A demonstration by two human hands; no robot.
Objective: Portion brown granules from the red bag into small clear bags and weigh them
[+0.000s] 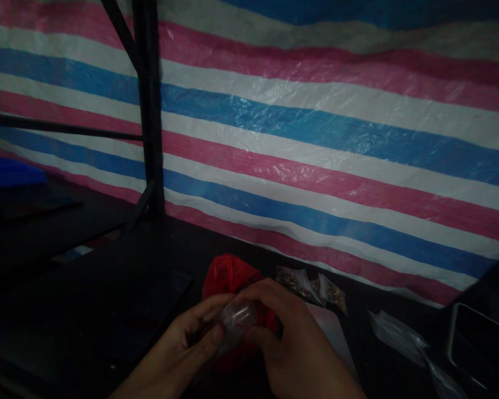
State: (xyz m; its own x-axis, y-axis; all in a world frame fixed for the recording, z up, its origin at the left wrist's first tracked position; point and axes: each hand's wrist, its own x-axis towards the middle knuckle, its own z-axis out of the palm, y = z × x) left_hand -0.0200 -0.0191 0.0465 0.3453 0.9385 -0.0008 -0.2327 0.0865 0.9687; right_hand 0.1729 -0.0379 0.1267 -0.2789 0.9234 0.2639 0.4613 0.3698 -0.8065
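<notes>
Between both hands is a small clear plastic bag (239, 317), held up above the dark table; its lower part is blurred. My left hand (191, 338) pinches its left side with thumb and fingers. My right hand (289, 332) is curled around its right side, thumb and forefinger closed on it. Right behind and below the hands lies a crumpled red plastic bag (228, 271), partly hidden by them. Two small clear bags with brown bits inside, a left one (293, 279) and a right one (332, 293), lie just beyond my right hand.
A pale flat panel (330, 327) lies partly under my right hand. Flat clear bags (399, 335) and a light-rimmed dark container (478, 343) are at right. At left are a dark flat object (166, 293), a black metal frame (149, 111) and a blue tray (12, 172). Striped sheeting (316, 127) hangs behind.
</notes>
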